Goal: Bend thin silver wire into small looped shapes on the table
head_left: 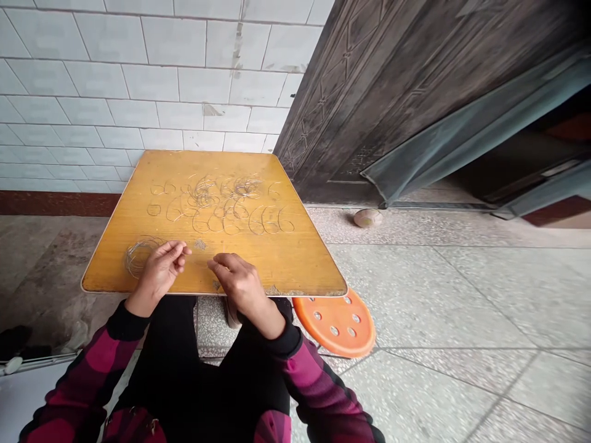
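Note:
A small yellow wooden table (286, 258) stands in front of me. Several thin bent wire loops (221, 206) lie spread over its far half. A coil of thin wire (138, 255) rests at the near left. My left hand (161, 271) lies beside the coil with its fingertips pinched together. My right hand (237, 280) rests on the table's near edge, fingers curled and pinched. A thin wire may run between the two hands, but it is too fine to make out.
An orange plastic stool (337, 323) with holes stands under the table's near right corner. A white tiled wall (138, 80) is behind the table, and a dark carved door (392, 92) to the right. A small round stone (367, 218) lies on the terrazzo floor.

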A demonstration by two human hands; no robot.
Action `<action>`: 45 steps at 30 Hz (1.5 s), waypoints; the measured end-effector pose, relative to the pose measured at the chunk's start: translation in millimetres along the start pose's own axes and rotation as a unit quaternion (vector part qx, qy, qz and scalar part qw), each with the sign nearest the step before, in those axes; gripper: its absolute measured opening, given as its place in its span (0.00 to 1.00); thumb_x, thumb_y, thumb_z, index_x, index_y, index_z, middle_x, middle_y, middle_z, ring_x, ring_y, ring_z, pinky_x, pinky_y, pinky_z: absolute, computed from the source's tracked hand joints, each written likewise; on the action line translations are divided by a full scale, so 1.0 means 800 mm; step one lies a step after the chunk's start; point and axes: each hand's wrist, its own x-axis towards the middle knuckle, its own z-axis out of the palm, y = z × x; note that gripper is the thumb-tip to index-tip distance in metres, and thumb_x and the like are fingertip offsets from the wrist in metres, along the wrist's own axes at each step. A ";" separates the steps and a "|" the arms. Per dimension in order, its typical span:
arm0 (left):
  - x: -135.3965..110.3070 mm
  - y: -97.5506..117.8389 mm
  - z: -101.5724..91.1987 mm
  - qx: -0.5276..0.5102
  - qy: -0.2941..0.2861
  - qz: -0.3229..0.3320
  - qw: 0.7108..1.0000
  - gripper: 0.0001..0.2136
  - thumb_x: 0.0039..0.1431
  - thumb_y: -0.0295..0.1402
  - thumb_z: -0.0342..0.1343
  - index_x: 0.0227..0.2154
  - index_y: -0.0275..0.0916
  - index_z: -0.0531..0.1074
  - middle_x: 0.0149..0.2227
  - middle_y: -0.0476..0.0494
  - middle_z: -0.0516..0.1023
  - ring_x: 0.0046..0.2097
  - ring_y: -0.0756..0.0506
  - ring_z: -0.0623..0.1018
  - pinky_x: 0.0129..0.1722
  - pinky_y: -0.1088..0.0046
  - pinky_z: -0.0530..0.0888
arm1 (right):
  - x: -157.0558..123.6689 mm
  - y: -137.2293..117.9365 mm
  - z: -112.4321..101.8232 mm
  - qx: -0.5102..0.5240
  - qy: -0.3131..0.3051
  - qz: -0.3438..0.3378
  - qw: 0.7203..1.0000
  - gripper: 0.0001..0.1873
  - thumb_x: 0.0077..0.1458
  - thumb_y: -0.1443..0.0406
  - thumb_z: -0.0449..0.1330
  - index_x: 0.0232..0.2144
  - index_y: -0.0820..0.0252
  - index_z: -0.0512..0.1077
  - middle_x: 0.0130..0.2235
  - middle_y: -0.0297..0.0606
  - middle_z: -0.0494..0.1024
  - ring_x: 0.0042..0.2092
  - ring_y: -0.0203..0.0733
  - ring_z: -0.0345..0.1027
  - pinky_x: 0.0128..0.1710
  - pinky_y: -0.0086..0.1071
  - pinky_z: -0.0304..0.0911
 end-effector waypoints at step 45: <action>0.078 0.047 -0.032 0.032 0.071 -0.047 0.996 0.05 0.56 0.23 0.56 0.25 0.34 0.71 0.21 0.49 0.70 0.17 0.59 0.64 0.15 0.85 0.62 | -0.042 -0.051 0.042 0.287 0.051 -0.010 0.957 0.17 0.61 0.71 0.54 0.51 0.56 0.71 0.42 0.42 0.80 0.42 0.38 0.76 0.40 0.29 0.74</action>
